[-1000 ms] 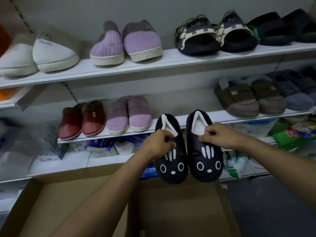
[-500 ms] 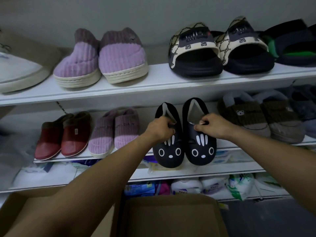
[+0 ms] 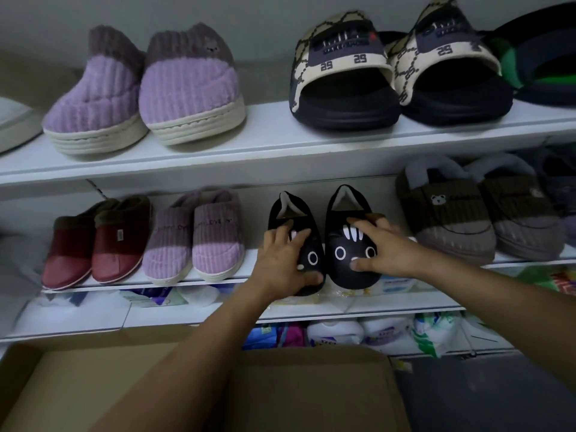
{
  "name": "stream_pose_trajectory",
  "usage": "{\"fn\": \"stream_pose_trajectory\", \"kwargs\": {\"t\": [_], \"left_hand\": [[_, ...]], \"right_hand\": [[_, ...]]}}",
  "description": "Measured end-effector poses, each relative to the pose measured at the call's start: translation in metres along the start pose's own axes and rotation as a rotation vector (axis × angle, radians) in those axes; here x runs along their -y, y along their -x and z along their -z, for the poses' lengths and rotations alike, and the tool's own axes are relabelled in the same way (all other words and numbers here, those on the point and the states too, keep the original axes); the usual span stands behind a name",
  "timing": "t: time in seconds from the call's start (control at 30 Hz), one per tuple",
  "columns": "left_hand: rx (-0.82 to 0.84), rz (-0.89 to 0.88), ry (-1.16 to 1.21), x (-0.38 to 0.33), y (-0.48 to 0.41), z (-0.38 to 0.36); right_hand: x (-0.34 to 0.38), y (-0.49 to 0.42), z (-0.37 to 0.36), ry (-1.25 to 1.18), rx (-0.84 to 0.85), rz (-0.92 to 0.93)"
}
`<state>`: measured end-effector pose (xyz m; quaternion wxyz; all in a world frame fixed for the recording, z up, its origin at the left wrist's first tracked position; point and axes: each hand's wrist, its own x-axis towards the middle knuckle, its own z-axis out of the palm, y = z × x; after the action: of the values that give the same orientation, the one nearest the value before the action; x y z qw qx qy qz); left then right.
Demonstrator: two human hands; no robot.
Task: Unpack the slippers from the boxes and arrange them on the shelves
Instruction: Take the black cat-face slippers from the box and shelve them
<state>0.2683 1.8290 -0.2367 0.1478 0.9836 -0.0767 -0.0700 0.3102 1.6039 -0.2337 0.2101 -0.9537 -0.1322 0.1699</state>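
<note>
A pair of black slippers with white cat faces sits on the middle shelf (image 3: 252, 261), toes out over its front edge. My left hand (image 3: 280, 260) rests on the toe of the left black slipper (image 3: 293, 210), fingers spread over the top and thumb along the front. My right hand (image 3: 383, 247) lies the same way on the right black slipper (image 3: 344, 244), fingers spread. An open cardboard box (image 3: 311, 385) stands below my arms; what it holds is hidden.
On the middle shelf are a dark red pair (image 3: 96, 241), a purple pair (image 3: 196, 238) and a brown-grey pair (image 3: 467, 219). The upper shelf (image 3: 274, 135) carries purple plush slippers (image 3: 143, 88) and patterned slides (image 3: 396, 70). Packaged goods (image 3: 358, 332) fill the lower shelves.
Both hands carried the black cat slippers up from over the box to the middle shelf. They let go of the slipper collars and now lie on the toes.
</note>
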Motion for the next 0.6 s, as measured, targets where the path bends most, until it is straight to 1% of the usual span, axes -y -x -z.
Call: {"fn": "stream_pose_trajectory", "kwargs": {"t": [0.03,0.1,0.2,0.3,0.4,0.47,0.6], "left_hand": [[0.017,-0.036,-0.100,0.001,0.006,-0.005],[0.016,-0.037,-0.153,0.006,0.012,-0.013],[-0.054,-0.020,-0.053,0.013,0.019,-0.024],[-0.099,-0.038,0.030,0.013,0.018,-0.030],[-0.091,-0.052,0.028,0.014,0.005,-0.023],[-0.069,-0.050,0.016,0.016,-0.008,-0.017],[-0.001,-0.035,-0.006,0.017,-0.019,-0.012]], "right_hand": [[0.000,0.002,-0.004,-0.006,0.002,-0.002],[0.004,0.006,-0.012,0.015,0.003,-0.016],[0.013,0.011,-0.026,0.129,-0.051,-0.048],[0.013,0.013,-0.035,0.227,-0.144,-0.001],[0.008,0.009,-0.034,0.243,-0.189,0.047],[0.007,0.003,-0.030,0.232,-0.190,0.056],[0.010,-0.005,-0.025,0.241,-0.126,-0.007]]}}
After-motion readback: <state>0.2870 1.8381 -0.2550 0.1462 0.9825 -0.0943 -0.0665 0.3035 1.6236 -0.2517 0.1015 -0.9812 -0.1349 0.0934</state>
